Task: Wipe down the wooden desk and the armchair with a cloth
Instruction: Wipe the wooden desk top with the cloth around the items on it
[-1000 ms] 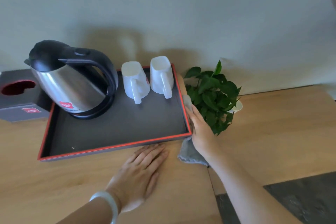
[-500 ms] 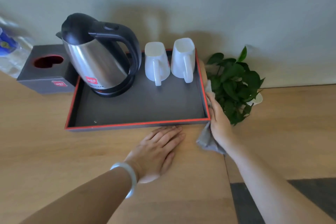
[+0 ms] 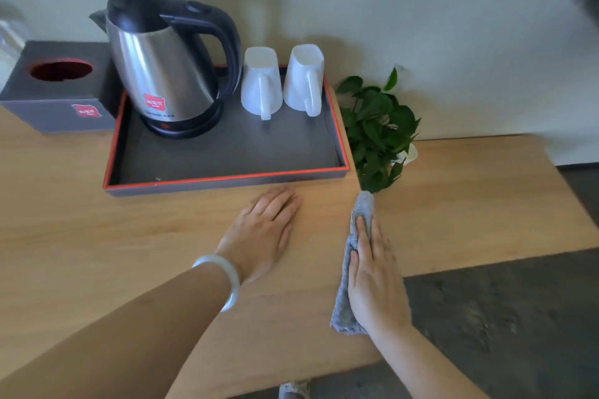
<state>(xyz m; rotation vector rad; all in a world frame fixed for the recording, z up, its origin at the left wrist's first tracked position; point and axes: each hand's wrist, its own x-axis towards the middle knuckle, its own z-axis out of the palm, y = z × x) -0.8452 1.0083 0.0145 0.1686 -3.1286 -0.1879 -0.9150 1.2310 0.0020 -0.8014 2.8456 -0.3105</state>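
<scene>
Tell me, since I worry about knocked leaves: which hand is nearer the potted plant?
Right. The right hand lies flat on the cloth just below the potted plant; the left hand rests further left.

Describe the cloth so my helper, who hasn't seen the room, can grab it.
On the wooden desk, look in front of the leafy plant. The cloth lies flat under the right hand: grey and fuzzy, the only soft fabric there.

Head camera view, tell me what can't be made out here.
- Cloth: mostly hidden under the right hand.
- Plant pot: only a white sliver shows behind the plant.
- Clear object at the left edge: cut off and blurred, unidentifiable.
- Kettle label: too small to read.
- Armchair: not in view.
- Tissue box opening: inside too dark.
</scene>
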